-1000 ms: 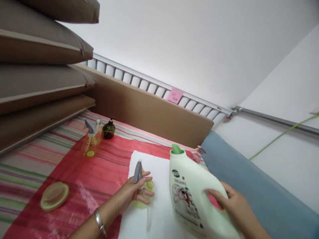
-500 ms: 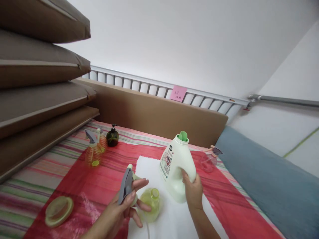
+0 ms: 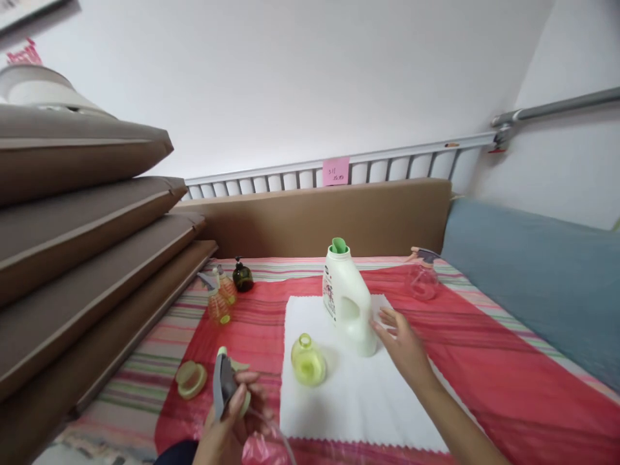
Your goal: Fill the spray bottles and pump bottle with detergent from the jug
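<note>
A grey and pale green trigger spray head [image 3: 225, 381] with a clear dip tube is gripped in my left hand [image 3: 237, 410]. Beside the handle of a large pale green detergent jug [image 3: 349, 303], my right hand [image 3: 402, 345] is open, fingers apart; whether a fingertip touches the jug I cannot tell. The jug stands upright on a white cloth [image 3: 334, 413], its mouth uncapped and bright green inside. Left of it, also on the cloth, is a small yellow-green bottle [image 3: 309, 365] with an open neck and some liquid inside.
Amber spray bottles [image 3: 217, 303] and a dark pump bottle [image 3: 243, 276] stand at the back left. A pink spray bottle [image 3: 422, 278] is at the right. A round pale green lidded piece [image 3: 191, 379] lies on the red cloth [image 3: 261, 316]. Brown cushions [image 3: 87, 239] are stacked along the left.
The jug, held by my right hand before, now stands on the white cloth, and the right hand has let go. My left hand with the spray head has moved away from the small bottle.
</note>
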The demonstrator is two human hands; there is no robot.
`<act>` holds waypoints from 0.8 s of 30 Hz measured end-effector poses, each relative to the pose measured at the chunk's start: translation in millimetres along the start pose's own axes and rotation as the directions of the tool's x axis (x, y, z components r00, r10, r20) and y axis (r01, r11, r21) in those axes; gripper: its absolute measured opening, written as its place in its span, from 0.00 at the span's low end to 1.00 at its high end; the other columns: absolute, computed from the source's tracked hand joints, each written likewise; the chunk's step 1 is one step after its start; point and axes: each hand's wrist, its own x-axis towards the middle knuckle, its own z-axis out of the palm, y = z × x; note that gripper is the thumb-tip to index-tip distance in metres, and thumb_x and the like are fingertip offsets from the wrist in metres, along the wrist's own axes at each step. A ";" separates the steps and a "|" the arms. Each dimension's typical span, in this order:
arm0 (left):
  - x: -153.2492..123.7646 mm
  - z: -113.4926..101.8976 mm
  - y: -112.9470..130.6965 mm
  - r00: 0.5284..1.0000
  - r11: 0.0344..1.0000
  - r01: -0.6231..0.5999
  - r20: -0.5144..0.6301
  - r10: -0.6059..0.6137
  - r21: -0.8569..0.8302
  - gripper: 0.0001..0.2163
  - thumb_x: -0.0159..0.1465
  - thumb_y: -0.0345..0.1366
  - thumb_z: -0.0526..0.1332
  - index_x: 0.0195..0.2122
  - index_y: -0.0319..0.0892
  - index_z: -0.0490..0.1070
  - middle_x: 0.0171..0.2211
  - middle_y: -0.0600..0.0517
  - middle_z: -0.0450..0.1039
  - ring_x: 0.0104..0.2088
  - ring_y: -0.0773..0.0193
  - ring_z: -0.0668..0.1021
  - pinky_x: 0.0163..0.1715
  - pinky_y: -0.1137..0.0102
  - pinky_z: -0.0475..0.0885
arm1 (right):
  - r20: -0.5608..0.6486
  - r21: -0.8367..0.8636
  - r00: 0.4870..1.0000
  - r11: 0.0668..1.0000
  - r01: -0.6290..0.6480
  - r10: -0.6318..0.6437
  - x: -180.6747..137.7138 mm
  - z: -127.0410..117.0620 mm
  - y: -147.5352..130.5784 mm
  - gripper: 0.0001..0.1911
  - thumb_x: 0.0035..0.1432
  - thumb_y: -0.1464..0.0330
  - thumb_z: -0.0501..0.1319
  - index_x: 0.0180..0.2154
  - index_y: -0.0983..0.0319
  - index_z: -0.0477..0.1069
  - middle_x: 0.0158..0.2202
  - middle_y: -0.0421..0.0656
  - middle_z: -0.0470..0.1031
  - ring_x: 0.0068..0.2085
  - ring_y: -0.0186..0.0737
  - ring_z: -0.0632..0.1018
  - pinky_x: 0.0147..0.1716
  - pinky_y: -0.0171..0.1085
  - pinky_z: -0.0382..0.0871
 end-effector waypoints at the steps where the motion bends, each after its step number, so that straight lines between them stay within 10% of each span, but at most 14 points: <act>1: -4.6 7.2 9.6 1.000 0.999 -0.029 -0.010 0.029 0.023 0.13 0.49 0.43 0.67 0.33 0.44 0.72 0.24 0.52 0.73 0.22 0.62 0.76 0.18 0.71 0.70 | 0.005 0.009 1.000 1.000 0.004 -0.004 -11.6 -8.4 1.1 0.26 0.49 0.52 0.56 0.45 0.62 0.64 0.48 0.53 0.71 0.48 0.48 0.72 0.45 0.44 0.67; 11: 6.8 93.8 83.9 0.874 0.867 -0.475 0.197 0.445 0.150 0.10 0.57 0.38 0.62 0.37 0.41 0.69 0.30 0.53 0.72 0.28 0.66 0.76 0.26 0.72 0.72 | 0.115 -0.015 0.993 0.999 -0.036 0.037 -92.8 -72.5 30.6 0.19 0.47 0.52 0.58 0.34 0.59 0.73 0.36 0.45 0.78 0.39 0.46 0.77 0.39 0.39 0.71; 24: 62.9 119.8 45.5 0.862 0.790 -0.506 0.223 0.455 0.346 0.11 0.58 0.39 0.61 0.38 0.39 0.68 0.32 0.48 0.75 0.33 0.59 0.78 0.26 0.71 0.71 | 0.310 0.125 0.945 0.990 0.067 -0.103 -72.3 -17.2 -4.6 0.13 0.52 0.56 0.57 0.32 0.58 0.74 0.32 0.42 0.78 0.34 0.41 0.77 0.35 0.31 0.72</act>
